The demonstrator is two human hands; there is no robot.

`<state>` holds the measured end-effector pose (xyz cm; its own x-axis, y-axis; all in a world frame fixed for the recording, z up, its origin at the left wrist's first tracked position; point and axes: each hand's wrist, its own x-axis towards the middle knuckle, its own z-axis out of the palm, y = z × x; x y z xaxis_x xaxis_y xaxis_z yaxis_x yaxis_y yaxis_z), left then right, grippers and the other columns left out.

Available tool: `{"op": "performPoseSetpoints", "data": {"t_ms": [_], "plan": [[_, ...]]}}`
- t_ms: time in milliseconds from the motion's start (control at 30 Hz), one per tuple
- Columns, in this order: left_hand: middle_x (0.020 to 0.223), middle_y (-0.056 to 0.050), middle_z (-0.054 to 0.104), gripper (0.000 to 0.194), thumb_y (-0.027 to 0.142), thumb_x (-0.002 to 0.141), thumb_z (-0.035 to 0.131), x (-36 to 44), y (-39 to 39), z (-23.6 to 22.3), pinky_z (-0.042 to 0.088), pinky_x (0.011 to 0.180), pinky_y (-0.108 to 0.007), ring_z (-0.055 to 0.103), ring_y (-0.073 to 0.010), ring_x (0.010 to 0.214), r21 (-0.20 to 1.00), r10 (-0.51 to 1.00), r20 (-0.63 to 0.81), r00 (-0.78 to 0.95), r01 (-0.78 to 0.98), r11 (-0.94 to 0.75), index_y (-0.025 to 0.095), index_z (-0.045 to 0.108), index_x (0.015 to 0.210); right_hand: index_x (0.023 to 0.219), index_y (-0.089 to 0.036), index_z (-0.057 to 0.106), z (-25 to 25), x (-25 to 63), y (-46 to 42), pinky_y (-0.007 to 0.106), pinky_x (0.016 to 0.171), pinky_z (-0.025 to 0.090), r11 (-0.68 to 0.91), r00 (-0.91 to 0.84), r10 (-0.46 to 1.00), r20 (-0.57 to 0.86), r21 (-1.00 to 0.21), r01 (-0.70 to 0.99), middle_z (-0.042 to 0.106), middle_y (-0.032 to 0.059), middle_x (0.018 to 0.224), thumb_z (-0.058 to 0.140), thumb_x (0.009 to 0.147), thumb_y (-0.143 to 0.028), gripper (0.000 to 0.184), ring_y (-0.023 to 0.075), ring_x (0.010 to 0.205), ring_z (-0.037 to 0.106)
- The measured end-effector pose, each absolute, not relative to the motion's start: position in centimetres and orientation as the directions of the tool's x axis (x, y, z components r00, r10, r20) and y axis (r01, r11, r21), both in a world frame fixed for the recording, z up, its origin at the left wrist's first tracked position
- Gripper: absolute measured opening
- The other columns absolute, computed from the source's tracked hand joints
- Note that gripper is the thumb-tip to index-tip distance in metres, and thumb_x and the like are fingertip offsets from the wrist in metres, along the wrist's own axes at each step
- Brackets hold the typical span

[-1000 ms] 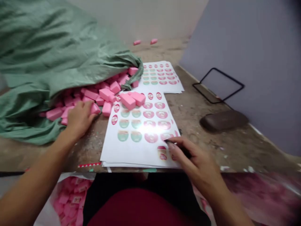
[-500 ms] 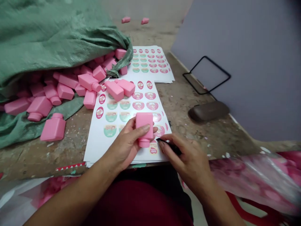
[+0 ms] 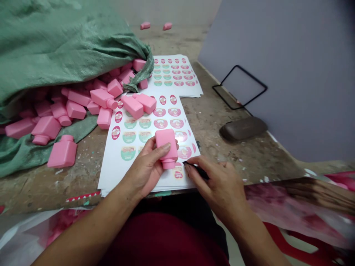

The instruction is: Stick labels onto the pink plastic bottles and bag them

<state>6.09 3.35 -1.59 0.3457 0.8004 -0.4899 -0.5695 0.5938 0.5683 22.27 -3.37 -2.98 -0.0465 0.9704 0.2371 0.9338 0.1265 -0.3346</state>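
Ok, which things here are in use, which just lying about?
In use: left hand holding a pink plastic bottle; right hand holding a dark pointed tool; label sheets.
Lying about: green woven sack, brown case, black wire frame.

Colours: the bottle (image 3: 166, 147) in my left hand (image 3: 144, 166) is solid pink, matching the heap of bottles (image 3: 74, 109). The white label sheet (image 3: 109, 177) has deep-pink ovals along its left edge, then mint-green and pink ovals in rows. The print inside looks cream and red, though it's too small to be sure. The woven sack (image 3: 61, 44) is sage green; the tool (image 3: 201, 171) in my right hand (image 3: 217, 183) is black.
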Motion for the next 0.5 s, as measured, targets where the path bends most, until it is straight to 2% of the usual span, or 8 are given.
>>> {"op": "performPoseSetpoints", "data": {"t_ms": [133,233,300,400,433,500], "plan": [[0.120,-0.012,0.067,0.039,0.009,0.083,0.066,6.18,3.24,-1.48,0.044,0.110,-0.043,0.061,-0.0251,0.120,0.563,0.803,-0.484,0.347,-0.580,0.590,0.016,0.059,0.121,0.088,-0.022,0.067,-2.94,22.11,-3.37,0.035,0.066,0.031,0.137,-0.063,0.970,0.234,-0.315,0.939,0.075,0.0026,0.077,0.046,0.097,-0.029,0.023,0.0178,0.057,0.056],[0.124,-0.012,0.066,0.042,0.009,0.081,0.067,6.19,3.13,-1.42,0.045,0.110,-0.043,0.060,-0.0259,0.122,0.569,0.805,-0.481,0.346,-0.576,0.587,0.016,0.059,0.122,0.087,-0.022,0.068,-2.81,22.22,-3.06,0.034,0.065,0.033,0.119,-0.039,0.973,0.227,-0.349,0.930,0.075,0.0029,0.076,0.048,0.094,-0.030,0.022,0.0180,0.057,0.057],[0.125,-0.011,0.066,0.044,0.009,0.080,0.068,6.19,3.12,-1.43,0.045,0.110,-0.043,0.059,-0.0262,0.123,0.568,0.805,-0.483,0.345,-0.576,0.588,0.017,0.060,0.123,0.087,-0.023,0.068,-2.69,22.48,-2.78,0.033,0.063,0.036,0.068,0.000,0.989,0.146,-0.462,0.884,0.074,0.0021,0.074,0.051,0.092,-0.032,0.020,0.0179,0.059,0.059],[0.118,-0.011,0.069,0.045,0.010,0.081,0.068,6.16,3.19,-1.51,0.044,0.110,-0.043,0.062,-0.0255,0.120,0.564,0.807,-0.471,0.356,-0.582,0.586,0.017,0.059,0.124,0.089,-0.024,0.068,-2.65,22.93,-2.54,0.029,0.060,0.042,-0.043,0.031,0.999,-0.029,-0.691,0.722,0.071,0.0000,0.071,0.054,0.090,-0.036,0.019,0.0173,0.062,0.062],[0.114,-0.011,0.070,0.044,0.010,0.081,0.067,6.14,3.22,-1.55,0.044,0.110,-0.043,0.063,-0.0249,0.118,0.563,0.808,-0.466,0.360,-0.584,0.584,0.016,0.059,0.124,0.089,-0.024,0.068,-2.69,23.01,-2.55,0.028,0.060,0.043,-0.066,0.039,0.998,-0.054,-0.724,0.686,0.070,-0.0003,0.071,0.054,0.090,-0.037,0.020,0.0172,0.063,0.063],[0.106,-0.010,0.071,0.041,0.010,0.083,0.065,6.08,3.26,-1.63,0.043,0.111,-0.042,0.065,-0.0234,0.113,0.560,0.810,-0.459,0.364,-0.589,0.583,0.015,0.059,0.124,0.089,-0.024,0.068,-2.83,22.99,-2.71,0.029,0.061,0.042,-0.057,0.065,0.998,-0.015,-0.699,0.713,0.071,0.0000,0.072,0.054,0.090,-0.038,0.020,0.0176,0.063,0.062]]}}
